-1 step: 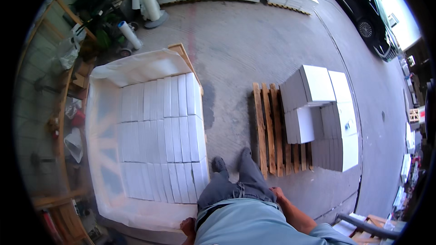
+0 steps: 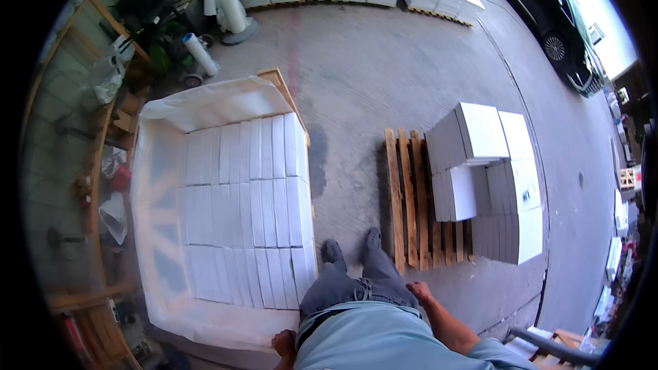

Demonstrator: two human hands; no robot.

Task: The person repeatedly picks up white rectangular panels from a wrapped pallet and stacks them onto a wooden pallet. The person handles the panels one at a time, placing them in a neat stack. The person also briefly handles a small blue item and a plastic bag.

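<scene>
Bare concrete floor spans the frame. At centre left, a crate lined with pale sheeting holds white packages in tight rows, probably so none can shift. At right, a slatted pallet lifts white stacks, likely keeping them off the ground. At lower centre, the left hand hangs nearest the crate's corner, the right hand beside the thigh; both look curled, but I cannot tell how tightly.
</scene>
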